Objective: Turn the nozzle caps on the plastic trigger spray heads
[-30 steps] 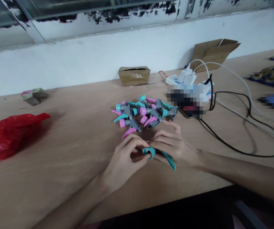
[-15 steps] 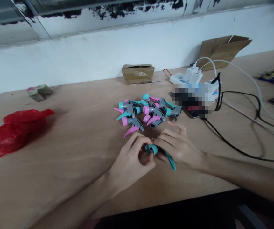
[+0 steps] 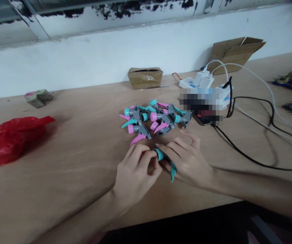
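Right hand point(image 3: 188, 162) clasps the teal-and-grey plastic trigger sprayer head point(image 3: 172, 172), steadying it while left hand point(image 3: 135, 172) pinches its teal collar point(image 3: 159, 154).

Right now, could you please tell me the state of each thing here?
teal spray trigger, pinched between both hands
left hand, closed on its cap end
right hand, closed on its body
pile of spray triggers, loose heap, untouched
red bag, crumpled, lying flat
small cardboard box, top open
power strip, chargers plugged in
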